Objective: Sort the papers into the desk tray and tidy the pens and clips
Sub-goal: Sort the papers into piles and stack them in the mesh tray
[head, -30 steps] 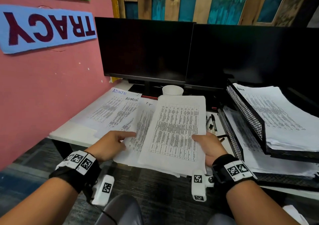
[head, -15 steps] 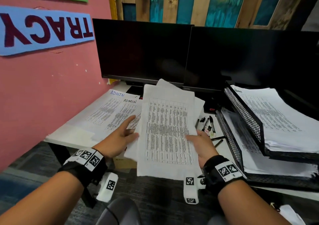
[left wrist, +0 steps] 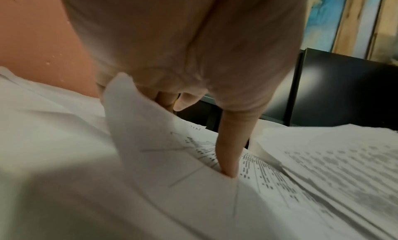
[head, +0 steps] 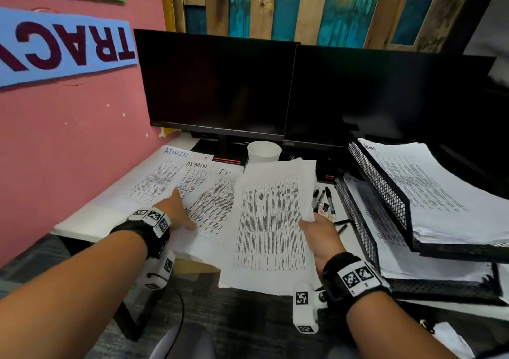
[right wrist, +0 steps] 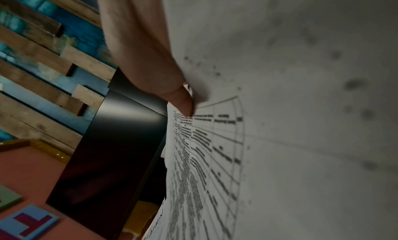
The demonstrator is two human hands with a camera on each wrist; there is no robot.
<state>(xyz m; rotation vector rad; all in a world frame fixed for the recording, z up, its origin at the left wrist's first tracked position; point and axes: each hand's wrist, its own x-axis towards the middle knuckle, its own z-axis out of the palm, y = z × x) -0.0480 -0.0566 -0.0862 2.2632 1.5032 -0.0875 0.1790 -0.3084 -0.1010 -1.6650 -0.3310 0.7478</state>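
Presently the right hand (head: 321, 234) pinches a printed sheaf (head: 272, 221) by its right edge, lifted clear of the surface (head: 82, 222) (presumably bound for the mesh tray (head: 380, 190) just beside). Left hand (head: 176, 210), fingers straight, pins the spread papers (head: 203, 193) against sliding. Pens (head: 326, 199) lie loose beside the tray.

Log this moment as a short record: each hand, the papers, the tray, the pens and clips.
left hand: pressing on the spread sheets on the desk, headed ADMIN and I.T
right hand: grips the printed table sheets by their right edge, lifted off the desk
desk tray: black mesh, two tiers, both holding paper stacks
pens and clips: loose on the desk between held sheets and tray
paper cup: below the monitors
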